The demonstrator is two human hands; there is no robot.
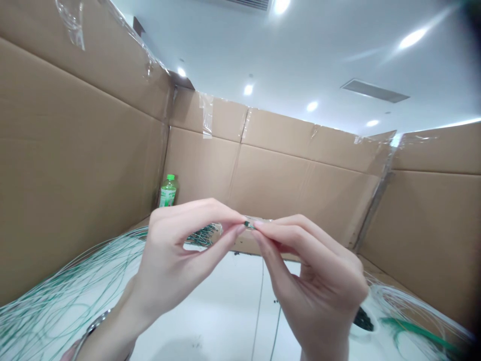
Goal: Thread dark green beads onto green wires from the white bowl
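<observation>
A tiny dark-green piece (247, 224), paler toward its right end, lies nearly level, pinched between the fingertips of the left hand (165, 255) and right hand (315, 273); finer detail is too small to tell.

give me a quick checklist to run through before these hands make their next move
1. Left hand gripping the small green part: ok, pinched between thumb and finger.
2. Right hand at the part's other end: ok, also pinching.
3. Part undamaged and correctly aligned: cannot tell, too small and partly covered.
4. Metal band on the left wrist free of the green and white wires: cannot tell, they overlap in this view.
5. Bottle upright with its green cap on: ok, behind the left hand.
</observation>
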